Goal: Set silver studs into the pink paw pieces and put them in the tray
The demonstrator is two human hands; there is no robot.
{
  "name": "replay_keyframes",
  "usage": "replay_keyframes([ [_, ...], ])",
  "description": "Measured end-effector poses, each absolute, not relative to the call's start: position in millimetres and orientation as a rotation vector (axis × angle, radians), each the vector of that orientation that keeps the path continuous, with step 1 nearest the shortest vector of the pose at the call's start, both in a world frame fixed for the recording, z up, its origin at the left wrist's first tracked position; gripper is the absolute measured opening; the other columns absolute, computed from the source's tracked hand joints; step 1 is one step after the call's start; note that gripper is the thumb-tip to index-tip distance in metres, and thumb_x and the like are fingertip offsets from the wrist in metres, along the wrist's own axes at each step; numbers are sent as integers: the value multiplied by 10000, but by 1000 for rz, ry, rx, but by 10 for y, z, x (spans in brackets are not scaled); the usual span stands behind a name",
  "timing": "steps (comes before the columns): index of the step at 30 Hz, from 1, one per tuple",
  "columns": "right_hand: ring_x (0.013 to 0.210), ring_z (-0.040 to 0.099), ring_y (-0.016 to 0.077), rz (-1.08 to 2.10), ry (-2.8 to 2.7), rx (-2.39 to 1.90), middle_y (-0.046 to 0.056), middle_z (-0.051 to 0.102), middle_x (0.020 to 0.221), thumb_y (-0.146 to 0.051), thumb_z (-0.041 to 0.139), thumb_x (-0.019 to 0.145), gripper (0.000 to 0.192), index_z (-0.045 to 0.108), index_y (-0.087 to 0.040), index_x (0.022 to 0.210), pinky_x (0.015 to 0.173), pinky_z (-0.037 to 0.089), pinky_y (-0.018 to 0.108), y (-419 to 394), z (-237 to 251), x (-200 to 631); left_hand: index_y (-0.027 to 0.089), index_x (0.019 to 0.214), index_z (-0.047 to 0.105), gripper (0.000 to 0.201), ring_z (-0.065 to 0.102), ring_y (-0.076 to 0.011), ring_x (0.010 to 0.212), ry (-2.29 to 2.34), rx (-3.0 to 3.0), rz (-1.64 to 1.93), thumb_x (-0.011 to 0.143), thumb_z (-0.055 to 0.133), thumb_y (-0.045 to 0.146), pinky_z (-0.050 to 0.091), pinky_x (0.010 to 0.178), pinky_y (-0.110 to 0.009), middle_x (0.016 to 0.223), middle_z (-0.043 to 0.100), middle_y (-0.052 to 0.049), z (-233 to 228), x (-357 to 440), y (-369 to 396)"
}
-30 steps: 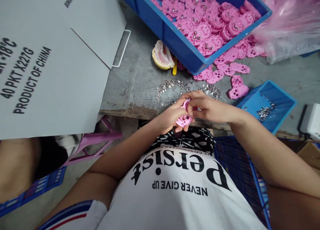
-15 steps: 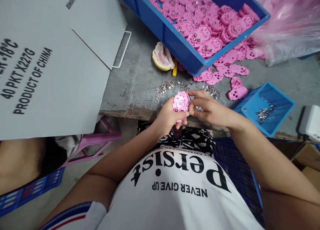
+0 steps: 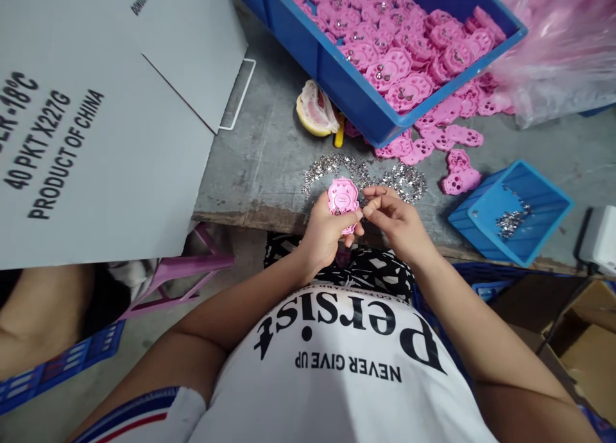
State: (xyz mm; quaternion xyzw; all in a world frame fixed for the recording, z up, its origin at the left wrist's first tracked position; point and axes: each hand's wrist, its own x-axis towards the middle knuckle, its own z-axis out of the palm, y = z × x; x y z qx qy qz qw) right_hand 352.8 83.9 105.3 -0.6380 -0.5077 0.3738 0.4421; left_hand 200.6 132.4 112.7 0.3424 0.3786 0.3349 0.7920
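Note:
My left hand (image 3: 328, 231) grips a pink plastic part (image 3: 343, 196) by its lower edge, with the thumb across its face. Just to the right, my right hand (image 3: 392, 215) has thumb and forefinger pinched together near the part's right edge. Whatever sits in that pinch is too small to make out. Small shiny metal pieces (image 3: 409, 181) lie in a loose arc on the grey table (image 3: 260, 167) behind both hands. More pink parts (image 3: 459, 180) lie loose on the tabletop to the right.
A large blue bin (image 3: 332, 77) full of pink parts stands at the back. At right is a small blue box (image 3: 462, 221) with metal pieces inside. A cut fruit (image 3: 315, 112) lies beside a yellow handle (image 3: 339, 131). A grey carton (image 3: 120, 141) fills the left; plastic bags lie back right.
My right hand has turned, its wrist and forearm swinging inward toward my body, and its fingers have drawn into a pinch. My left hand with the pink part has shifted slightly left.

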Motion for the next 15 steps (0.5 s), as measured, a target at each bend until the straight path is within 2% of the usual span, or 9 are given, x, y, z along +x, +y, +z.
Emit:
replay_keyframes([
  [5, 1352, 513, 311, 867, -1427, -1572, 105, 585, 1333, -429, 664, 931, 239, 659, -228, 800, 1189, 348, 546, 831, 1274, 3614, 206, 1274, 432, 473, 627, -144, 484, 687, 714, 572, 891, 565, 451, 353, 330, -207, 800, 623, 7, 1226, 1955, 1402],
  [8, 1322, 525, 316, 824, -1562, -1549, 116, 588, 1346, -409, 650, 943, 239, 672, -216, 805, 1174, 349, 549, 843, 1362, 3632, 208, 1398, 375, 541, 620, -145, 462, 657, 756, 530, 955, 474, 503, 347, 320, -201, 781, 617, 5, 1254, 1943, 1422],
  [15, 1364, 500, 313, 815, -1744, -1543, 99, 583, 1409, -366, 620, 957, 212, 677, -222, 812, 1183, 343, 532, 870, 1397, 3658, 197, 1352, 420, 488, 615, -141, 449, 609, 849, 462, 991, 448, 523, 364, 312, -181, 736, 612, 12, 1250, 1921, 1413],
])
